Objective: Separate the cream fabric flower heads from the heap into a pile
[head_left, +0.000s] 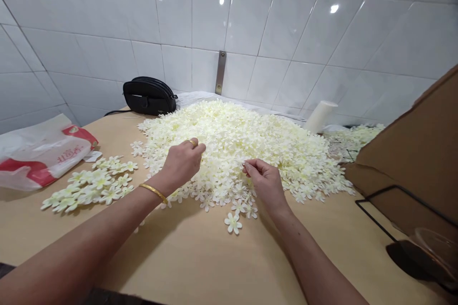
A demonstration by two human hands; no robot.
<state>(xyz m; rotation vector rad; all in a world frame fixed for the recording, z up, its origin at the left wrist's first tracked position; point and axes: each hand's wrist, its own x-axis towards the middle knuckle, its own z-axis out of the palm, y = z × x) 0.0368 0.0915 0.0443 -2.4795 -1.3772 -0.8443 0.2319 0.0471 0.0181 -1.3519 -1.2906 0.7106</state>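
Observation:
A big heap of pale cream-yellow artificial flower heads [229,128] covers the middle of the table. Over its front left side is my left hand [183,166], with a ring and a gold bangle, its fingers curled together; whatever they may hold is hidden. To the right, at the heap's front edge, my right hand [265,182] pinches thumb and forefinger together on something too small to make out. One loose flower [233,223] lies on the table in front of the heap. Left of my left forearm lies a smaller cluster of the same flowers [95,183].
A black bag [149,96] stands at the back left. A white and red plastic bag [45,155] lies on the left. On the right are a white roll-like cylinder [319,116], a cardboard sheet [411,152] and a black wire frame [379,195]. A tiled wall [171,9] bounds the back.

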